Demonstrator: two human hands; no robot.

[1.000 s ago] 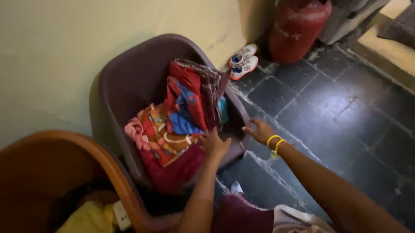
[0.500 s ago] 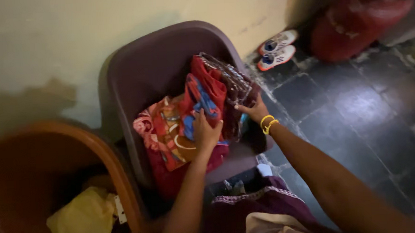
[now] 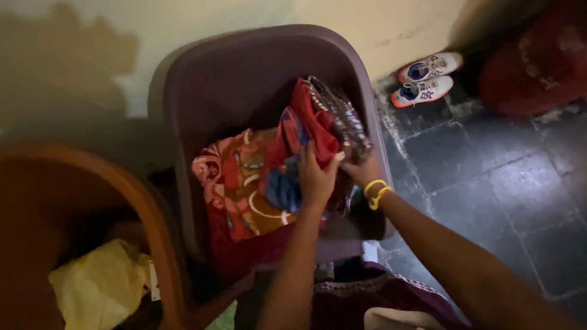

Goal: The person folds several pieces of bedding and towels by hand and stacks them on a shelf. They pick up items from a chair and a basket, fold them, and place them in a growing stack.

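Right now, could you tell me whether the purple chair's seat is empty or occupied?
Occupied: the purple chair holds a pile of red patterned clothes, with the left hand and right hand on it.

- The red gas cylinder (image 3: 556, 57) at two o'clock is cut off by the right edge.
- The orange tub (image 3: 74, 196) at eight o'clock is cropped left.
- The right hand (image 3: 363, 171) is partly hidden behind the folded cloths (image 3: 306, 144).

Folded cloths (image 3: 267, 173) in purple chair (image 3: 248, 67)

Orange tub (image 3: 156, 219) (yellow cloth (image 3: 96, 289) inside), white sneakers (image 3: 426, 78), red cylinder (image 3: 542, 58)
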